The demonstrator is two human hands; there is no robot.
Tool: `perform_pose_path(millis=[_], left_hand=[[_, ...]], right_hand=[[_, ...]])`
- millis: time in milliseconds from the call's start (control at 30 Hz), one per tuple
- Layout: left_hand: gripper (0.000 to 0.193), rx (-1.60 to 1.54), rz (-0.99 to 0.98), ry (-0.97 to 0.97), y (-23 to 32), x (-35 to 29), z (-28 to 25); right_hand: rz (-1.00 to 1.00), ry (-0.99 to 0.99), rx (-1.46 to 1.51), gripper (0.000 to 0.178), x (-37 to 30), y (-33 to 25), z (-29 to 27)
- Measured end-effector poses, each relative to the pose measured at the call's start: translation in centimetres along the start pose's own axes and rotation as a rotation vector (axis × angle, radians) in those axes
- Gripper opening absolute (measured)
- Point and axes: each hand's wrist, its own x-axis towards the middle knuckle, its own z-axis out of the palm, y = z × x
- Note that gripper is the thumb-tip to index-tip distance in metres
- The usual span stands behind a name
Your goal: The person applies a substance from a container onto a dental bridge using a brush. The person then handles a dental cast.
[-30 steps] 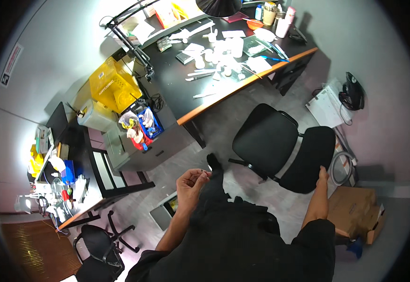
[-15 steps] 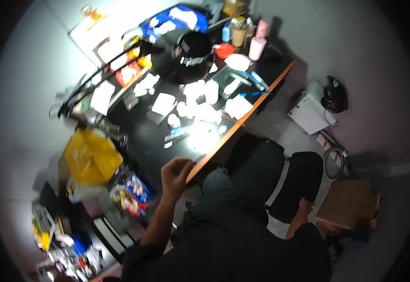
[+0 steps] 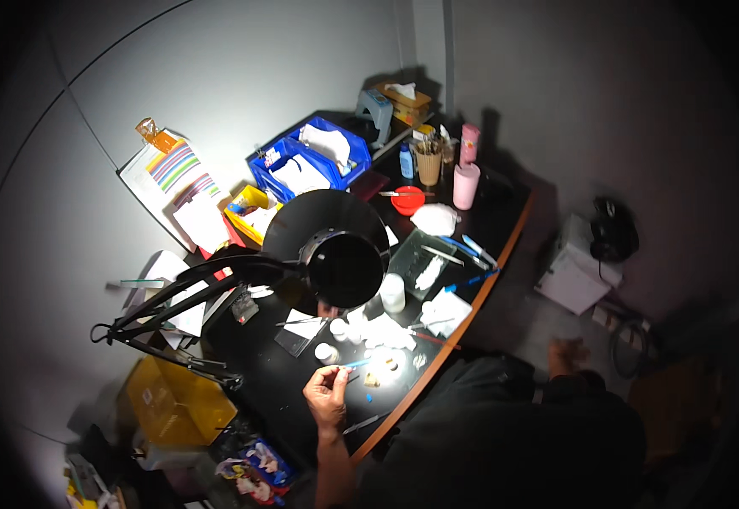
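Note:
My left hand (image 3: 327, 399) is closed in a pinch above the black desk, with a slim light-blue tool (image 3: 355, 365) between thumb and fingers. The tool's exact kind is too small to tell. Its tip points toward brightly lit small pieces (image 3: 384, 366) on the desk. Just beyond the fingers stands a small white bottle (image 3: 327, 353), with a heap of crumpled white tissue (image 3: 386, 332) behind it. Nearer me lies a thin metal tool (image 3: 368, 422). Off the desk at the right is my right hand (image 3: 566, 355), smeared by motion, its fingers unclear.
A black desk lamp (image 3: 344, 267) on a jointed arm hangs over the desk. Blue bins (image 3: 352, 174), a red bowl (image 3: 407, 202), a pink cup (image 3: 466, 185) and a dark tray (image 3: 420, 265) stand farther back. The desk's orange edge (image 3: 437, 360) runs along my side.
My left hand has moved from the desk edge in over the desktop and taken up the light-blue tool. My right hand has shifted up and outward. The whole view has tilted.

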Motion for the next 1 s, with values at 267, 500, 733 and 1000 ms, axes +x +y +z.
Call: perform_pose_path(millis=[267,500,733,1000], left_hand=[[0.006,0.275,0.174,-0.111,-2.5,4.0,1.9],[0.004,0.42,0.242,-0.059,-3.4,2.8,3.3],[0.005,0.322,0.282,0.084,-4.1,-4.0,7.2],[0.003,0.329,0.279,0.277,-5.1,-12.5,7.9]], right_hand=[[-1.149,0.746,0.848,0.054,-8.8,-25.9,-22.6],[-1.868,0.185,1.494,0.011,-13.9,-30.5,-23.0],[-1.958,-0.044,1.482,0.006,-12.0,-27.5,-19.7],[-1.809,-0.534,1.325,0.006,-8.6,-24.8,-17.4]])
